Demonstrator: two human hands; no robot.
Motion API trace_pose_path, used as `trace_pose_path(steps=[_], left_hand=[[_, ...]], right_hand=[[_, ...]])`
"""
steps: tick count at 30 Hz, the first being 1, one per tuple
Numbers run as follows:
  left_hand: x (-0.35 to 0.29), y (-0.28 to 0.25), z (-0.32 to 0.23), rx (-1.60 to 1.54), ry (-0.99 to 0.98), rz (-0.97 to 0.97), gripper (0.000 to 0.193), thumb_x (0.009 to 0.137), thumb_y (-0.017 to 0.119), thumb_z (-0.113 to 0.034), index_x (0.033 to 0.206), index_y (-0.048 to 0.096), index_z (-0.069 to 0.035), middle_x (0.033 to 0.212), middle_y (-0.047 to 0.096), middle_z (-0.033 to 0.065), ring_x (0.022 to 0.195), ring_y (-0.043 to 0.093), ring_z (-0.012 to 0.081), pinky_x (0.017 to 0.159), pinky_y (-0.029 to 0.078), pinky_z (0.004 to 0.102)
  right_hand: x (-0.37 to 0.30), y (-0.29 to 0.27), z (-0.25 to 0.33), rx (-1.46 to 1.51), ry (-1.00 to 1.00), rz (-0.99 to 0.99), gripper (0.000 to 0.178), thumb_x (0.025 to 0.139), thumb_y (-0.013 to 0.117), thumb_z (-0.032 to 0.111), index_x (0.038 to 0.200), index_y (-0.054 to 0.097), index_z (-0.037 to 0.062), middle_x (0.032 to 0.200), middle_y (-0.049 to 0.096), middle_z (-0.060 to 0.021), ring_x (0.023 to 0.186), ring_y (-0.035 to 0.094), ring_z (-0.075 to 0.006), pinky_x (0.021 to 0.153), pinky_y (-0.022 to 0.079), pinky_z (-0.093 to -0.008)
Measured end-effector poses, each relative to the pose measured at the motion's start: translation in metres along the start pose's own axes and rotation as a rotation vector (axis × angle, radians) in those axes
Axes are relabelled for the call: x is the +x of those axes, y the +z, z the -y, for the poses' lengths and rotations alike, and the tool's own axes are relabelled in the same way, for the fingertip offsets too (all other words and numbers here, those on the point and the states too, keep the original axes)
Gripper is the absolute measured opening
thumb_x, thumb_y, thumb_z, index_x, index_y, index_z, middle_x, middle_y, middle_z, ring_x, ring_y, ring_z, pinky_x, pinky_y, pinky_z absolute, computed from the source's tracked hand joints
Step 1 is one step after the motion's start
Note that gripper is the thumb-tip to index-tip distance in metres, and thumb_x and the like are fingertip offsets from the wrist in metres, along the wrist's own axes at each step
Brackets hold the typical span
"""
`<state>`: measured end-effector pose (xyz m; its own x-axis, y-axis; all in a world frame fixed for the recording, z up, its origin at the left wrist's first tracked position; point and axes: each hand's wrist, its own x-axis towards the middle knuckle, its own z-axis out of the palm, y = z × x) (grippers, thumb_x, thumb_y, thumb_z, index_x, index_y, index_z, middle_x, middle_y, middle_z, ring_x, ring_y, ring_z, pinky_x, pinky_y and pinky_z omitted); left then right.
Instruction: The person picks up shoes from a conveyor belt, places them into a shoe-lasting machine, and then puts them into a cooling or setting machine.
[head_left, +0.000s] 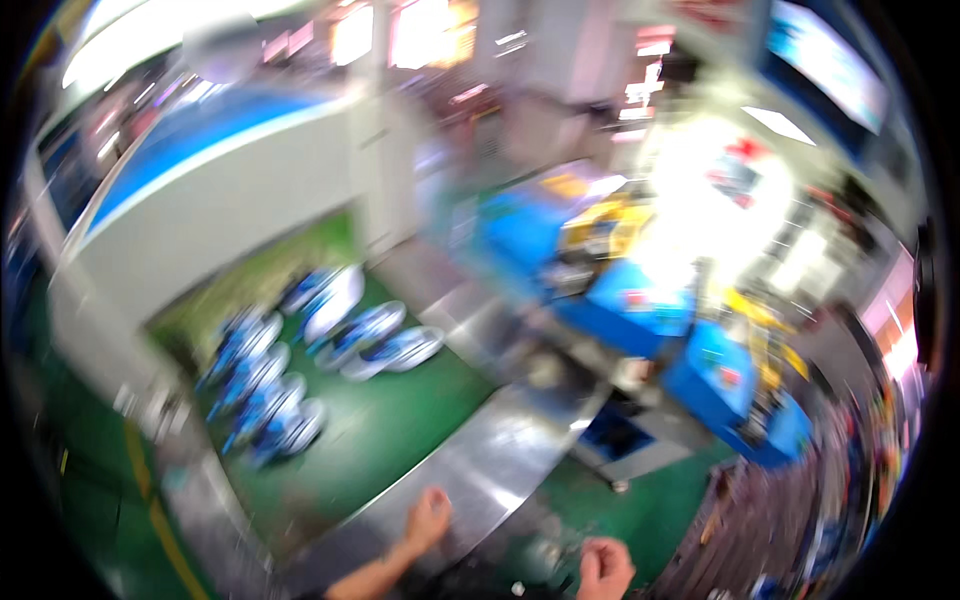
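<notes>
My left hand (428, 519) hangs over the metal ledge (480, 452), its fingers curled in and nothing seen in them. To its right, near the lower edge, my right hand (605, 568) is closed in a loose fist, and nothing shows in it. Both hands are somewhat blurred and apart from each other. Beyond the left hand, blue and white shoes (270, 400) lie in a row on the green belt (400, 440). More shoes (385, 345) with pale soles lie to their right. Neither hand touches a shoe.
A pale machine housing (230, 180) with a blue top spans the belt's far side. At the right stand blue machine stations (625, 305) with yellow parts under a bright light. Rows of dark strips (745, 520) fill the lower right. A screen (828, 65) hangs at upper right.
</notes>
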<state>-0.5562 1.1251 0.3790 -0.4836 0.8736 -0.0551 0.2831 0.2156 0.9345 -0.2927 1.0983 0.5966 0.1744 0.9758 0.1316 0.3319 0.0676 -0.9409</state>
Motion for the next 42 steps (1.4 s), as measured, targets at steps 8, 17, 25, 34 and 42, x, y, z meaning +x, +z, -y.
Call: trace_pose_path(steps=[8,17,25,34,42], left_hand=[[-0.089,-0.218,0.172,0.553,-0.456,-1.046,0.003,0.080,0.058,-0.004,0.083,0.059,-0.002,0.081,0.057,0.0155,0.081,0.056,0.0372,0.074,0.044,0.0455],[-0.076,-0.247,0.151,0.604,-0.482,-1.046,0.008,0.075,0.059,0.004,0.078,0.055,-0.002,0.072,0.051,0.0129,0.070,0.052,0.0341,0.065,0.041,0.0435],[-0.070,-0.244,0.163,0.005,-0.748,-0.829,0.026,0.088,0.066,-0.024,0.103,0.062,-0.003,0.080,0.064,0.0088,0.081,0.063,0.0202,0.079,0.050,0.0377],[0.061,-0.191,-0.147,-1.039,-0.263,0.413,0.087,0.090,0.048,-0.066,0.149,0.029,-0.005,0.135,0.054,0.0215,0.119,0.056,0.0384,0.104,0.043,0.0500],[0.068,0.031,-0.280,-0.932,-0.025,0.595,0.078,0.082,0.069,-0.038,0.143,0.035,-0.004,0.130,0.056,0.0171,0.109,0.061,0.0342,0.097,0.050,0.0468]], right_hand=[[0.137,0.400,0.079,-0.379,-0.420,1.404,0.074,0.077,0.081,0.026,0.136,0.045,0.0001,0.134,0.052,-0.0203,0.122,0.054,-0.0344,0.100,0.047,-0.0415],[-0.022,0.688,0.021,-0.540,-1.145,1.781,0.070,0.068,0.080,0.036,0.125,0.051,0.0070,0.100,0.066,-0.0220,0.085,0.064,-0.0426,0.074,0.054,-0.0468],[0.061,0.391,0.024,-0.270,-0.043,1.589,0.076,0.068,0.086,0.038,0.129,0.058,0.0026,0.114,0.068,-0.0169,0.108,0.065,-0.0187,0.096,0.050,-0.0351],[0.169,0.214,0.121,0.300,-0.785,1.330,0.074,0.080,0.074,0.016,0.143,0.037,0.0057,0.144,0.037,-0.0201,0.130,0.043,-0.0347,0.108,0.038,-0.0445],[0.168,0.047,0.002,0.496,-0.268,0.680,0.071,0.087,0.074,0.017,0.145,0.035,0.0053,0.137,0.049,-0.0116,0.122,0.047,-0.0184,0.106,0.037,-0.0328]])
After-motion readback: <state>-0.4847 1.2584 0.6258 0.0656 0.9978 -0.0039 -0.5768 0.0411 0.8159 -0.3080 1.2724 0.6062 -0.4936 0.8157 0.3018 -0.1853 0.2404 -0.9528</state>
